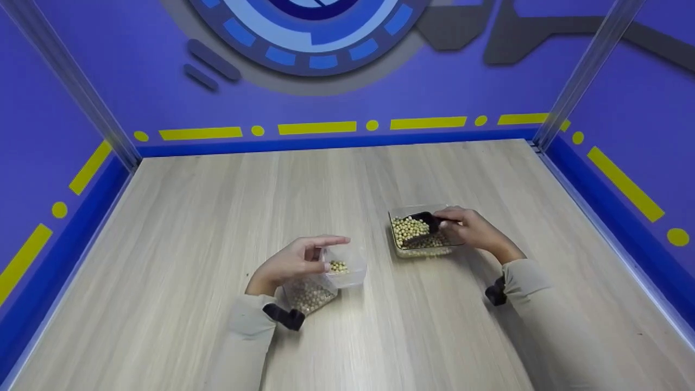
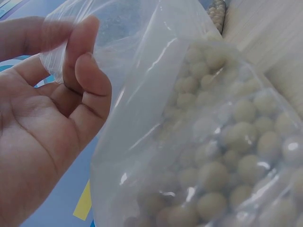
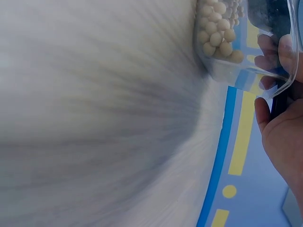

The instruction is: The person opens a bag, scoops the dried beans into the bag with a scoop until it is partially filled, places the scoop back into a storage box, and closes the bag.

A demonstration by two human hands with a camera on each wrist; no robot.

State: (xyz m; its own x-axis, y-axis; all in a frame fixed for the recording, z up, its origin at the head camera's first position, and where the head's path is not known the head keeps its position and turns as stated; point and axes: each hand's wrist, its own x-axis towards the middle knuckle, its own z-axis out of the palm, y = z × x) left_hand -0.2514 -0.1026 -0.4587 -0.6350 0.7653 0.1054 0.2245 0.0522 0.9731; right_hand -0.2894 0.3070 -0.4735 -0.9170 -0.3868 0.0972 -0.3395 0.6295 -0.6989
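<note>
My left hand (image 1: pixel 288 263) pinches the edge of a clear plastic bag (image 2: pixel 137 123), with thumb and fingers curled on the film. Round, pale yellow beans (image 2: pixel 213 177) fill the lower part of the bag, and a few show through its opening in the head view. To the right, my right hand (image 1: pixel 472 231) grips the handle of a black scoop (image 1: pixel 426 224). The scoop's bowl sits tilted inside a clear plastic box (image 1: pixel 426 252) of the same beans. In the right wrist view the box wall (image 3: pixel 227 73) partly covers my right fingers.
Both things rest on a light wood-grain table (image 1: pixel 217 201), the bag nearer me than the box. Blue-purple panels (image 1: pixel 136 70) with yellow marks enclose the table at the back and both sides. Black straps with cameras (image 1: pixel 285 316) sit on the wrists.
</note>
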